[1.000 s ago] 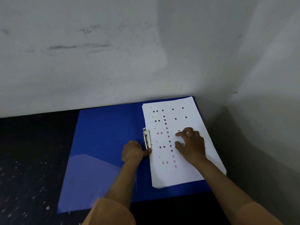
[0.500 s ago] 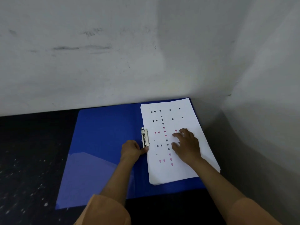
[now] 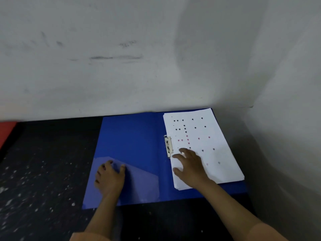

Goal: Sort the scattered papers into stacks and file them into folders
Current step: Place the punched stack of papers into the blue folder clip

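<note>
An open blue folder lies flat on the dark table. On its right half sits a stack of white papers printed with small black and pink marks, next to a metal clip at the spine. My right hand rests flat on the lower left part of the stack, fingers spread. On the folder's left flap, my left hand lies over the clear inner pocket, fingers lightly bent on the surface.
The dark speckled table extends to the left and front. Grey walls meet in a corner right behind the folder. A red object shows at the far left edge.
My left hand left the metal clip and moved left and down onto the folder's left flap. My right hand slid slightly down and left on the papers.
</note>
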